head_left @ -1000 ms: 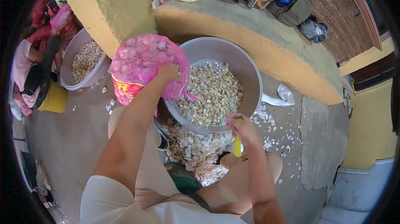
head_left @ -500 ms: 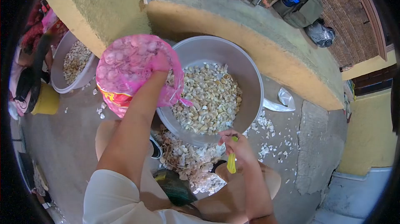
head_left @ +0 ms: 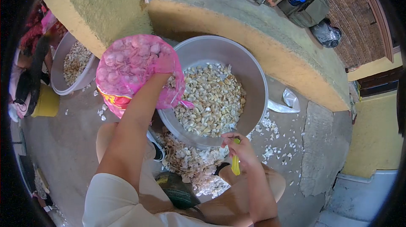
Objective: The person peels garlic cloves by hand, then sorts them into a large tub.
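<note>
A pink mesh bag (head_left: 122, 60) full of garlic bulbs leans against the left rim of a large grey tub (head_left: 253, 66). My left hand (head_left: 164, 64) reaches into the bag's mouth, and the pink mesh covers its fingers. Peeled garlic cloves (head_left: 211, 96) cover the bottom of the tub. By the tub's near edge, my right hand (head_left: 242, 149) is closed around the yellow-green handle of a small knife (head_left: 235, 161). The knife's blade is hard to make out.
Garlic skins (head_left: 192, 163) lie piled between my legs, with more scraps on the floor to the right. A second tub (head_left: 57, 72) of cloves and a yellow bucket (head_left: 46, 101) stand at left beside another person. Behind runs a low concrete ledge (head_left: 253, 36) holding a backpack (head_left: 311, 5).
The mesh bag and my left forearm have shifted slightly to the left. The hand has sunk a little further into the bag. My right hand keeps its place with the knife.
</note>
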{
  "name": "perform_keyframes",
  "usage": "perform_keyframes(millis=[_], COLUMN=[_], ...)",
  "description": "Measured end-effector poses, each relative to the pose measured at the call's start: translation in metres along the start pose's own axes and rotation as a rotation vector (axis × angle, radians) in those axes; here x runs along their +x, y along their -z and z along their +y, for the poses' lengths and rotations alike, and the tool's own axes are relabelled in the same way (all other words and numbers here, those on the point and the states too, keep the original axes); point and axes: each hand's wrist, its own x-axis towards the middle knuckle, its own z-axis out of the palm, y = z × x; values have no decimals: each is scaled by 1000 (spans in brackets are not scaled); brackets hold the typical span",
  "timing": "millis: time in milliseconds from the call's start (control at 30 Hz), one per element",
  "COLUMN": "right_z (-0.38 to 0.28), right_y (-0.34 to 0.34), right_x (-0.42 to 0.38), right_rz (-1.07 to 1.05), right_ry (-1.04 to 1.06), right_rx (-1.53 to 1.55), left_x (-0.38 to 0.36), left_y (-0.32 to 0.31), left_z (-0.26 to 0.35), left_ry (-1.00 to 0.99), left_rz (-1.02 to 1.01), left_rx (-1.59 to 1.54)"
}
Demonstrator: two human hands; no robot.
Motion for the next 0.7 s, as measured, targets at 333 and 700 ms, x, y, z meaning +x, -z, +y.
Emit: perform_keyframes(millis=[333,700], right_z=[17,40], right_y=[5,-32], right_x=[2,-35], right_rz=[26,-58], right_ry=[80,312], right_rx=[-120,-198], left_x=[-94,-269], left_y=[45,109], left_z=[10,44], left_ry=[19,262], left_rz=[25,-697], left_rx=[-603,-1996])
